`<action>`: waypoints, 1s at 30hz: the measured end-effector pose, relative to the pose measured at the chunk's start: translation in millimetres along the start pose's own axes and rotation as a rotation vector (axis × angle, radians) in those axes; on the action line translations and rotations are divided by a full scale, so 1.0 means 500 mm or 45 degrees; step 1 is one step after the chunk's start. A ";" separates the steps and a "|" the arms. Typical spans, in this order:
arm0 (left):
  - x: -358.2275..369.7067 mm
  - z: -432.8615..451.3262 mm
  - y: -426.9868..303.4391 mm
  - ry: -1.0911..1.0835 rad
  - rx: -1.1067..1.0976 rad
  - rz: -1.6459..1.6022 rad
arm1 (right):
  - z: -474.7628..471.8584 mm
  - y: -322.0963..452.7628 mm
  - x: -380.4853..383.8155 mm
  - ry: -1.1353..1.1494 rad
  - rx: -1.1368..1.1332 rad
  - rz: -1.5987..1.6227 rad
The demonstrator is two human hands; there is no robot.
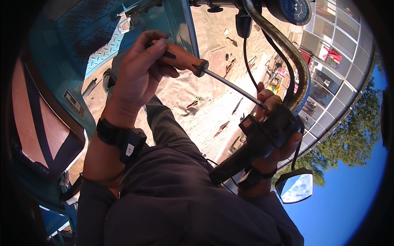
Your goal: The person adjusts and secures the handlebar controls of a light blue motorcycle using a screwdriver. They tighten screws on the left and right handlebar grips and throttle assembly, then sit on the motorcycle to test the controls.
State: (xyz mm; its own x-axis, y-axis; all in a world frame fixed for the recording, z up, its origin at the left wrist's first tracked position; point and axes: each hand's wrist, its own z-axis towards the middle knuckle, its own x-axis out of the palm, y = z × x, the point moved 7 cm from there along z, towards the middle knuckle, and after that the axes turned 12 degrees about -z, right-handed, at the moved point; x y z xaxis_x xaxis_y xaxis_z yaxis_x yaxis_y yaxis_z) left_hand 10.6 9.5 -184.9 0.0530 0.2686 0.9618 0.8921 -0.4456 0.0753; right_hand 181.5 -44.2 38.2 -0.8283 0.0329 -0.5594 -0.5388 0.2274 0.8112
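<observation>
My left hand (132, 77) holds a screwdriver (184, 58) by its orange and black handle. The steel shaft slants down to the right, and its tip meets the black switch housing (274, 129) or lies just beside it, close to my fingers; contact cannot be told. My right hand (291, 144) is wrapped around this housing from behind, with fingertips showing above it and part of the hand below. A black rubber handlebar grip (232, 164) extends toward my torso. From the housing's other end the rusty handlebar tube (286, 37) curves upward.
Black cables (246, 61) hang beside the handlebar. A round gauge (294, 10) sits at the top and a mirror (294, 186) at lower right. Teal vehicle bodywork (175, 27) and a brown seat (34, 117) fill the left. Tools and debris lie on the ground (197, 113).
</observation>
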 end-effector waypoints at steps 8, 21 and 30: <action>-0.001 0.017 0.020 0.029 0.008 -0.072 | -0.018 -0.015 -0.003 -0.042 0.164 0.335; 0.008 0.029 0.035 0.031 0.016 -0.090 | -0.002 0.002 0.014 -0.041 0.027 0.261; 0.011 0.024 0.035 -0.027 0.028 -0.057 | -0.006 -0.007 0.003 0.072 0.032 0.339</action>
State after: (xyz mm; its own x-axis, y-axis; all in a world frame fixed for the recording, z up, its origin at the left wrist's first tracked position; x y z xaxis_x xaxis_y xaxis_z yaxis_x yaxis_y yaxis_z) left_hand 32.0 13.6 -181.4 0.0217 0.3059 0.9518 0.9033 -0.4140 0.1124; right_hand 181.8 -48.0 35.0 -0.9479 0.0402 -0.3161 -0.2977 0.2423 0.9234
